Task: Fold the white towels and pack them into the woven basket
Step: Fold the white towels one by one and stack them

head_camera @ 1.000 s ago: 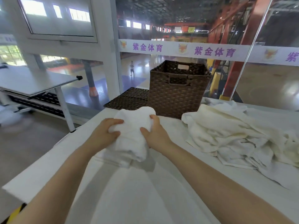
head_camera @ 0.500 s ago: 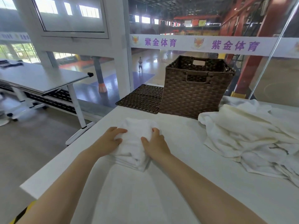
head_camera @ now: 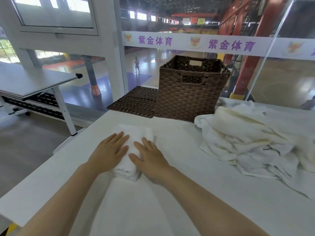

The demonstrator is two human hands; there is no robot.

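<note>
One towel (head_camera: 134, 147) is folded into a compact block and lies flat on the table (head_camera: 179, 193), near the left edge, well short of the basket (head_camera: 190, 92). Left hand (head_camera: 109, 152) and right hand (head_camera: 150, 159) both rest on top of it, fingers straight and spread, pressing it flat, nothing gripped. So approx: fold of this one looks done or nearly done, just smoothing; packing not yet begun for it.

Basket stands upright at the far edge of the table, mouth open. Its inside is mostly hidden from this angle, so can't tell whether any towels are already in. What shows of the upper inner walls has no white in it.

Left to do: a loose pile (head_camera: 252, 142) of unfolded white towels sits on the right side of the table, touching or just beside the basket's right corner. Several pieces at least, count unclear since they're heaped and overlapping. That's the bulk of the job, prob. most of it.

Other stuff: flat woven lid or mat (head_camera: 136, 101) lies at the far left corner, touching the basket's left side. Second table (head_camera: 34, 80) stands apart to the left, off the work area. Glass railing w/ banner behind.

In the way: nothing btw towel and basket; path over the table is open. The basket wall is tall, so the towel needs lifting over the rim.
</note>
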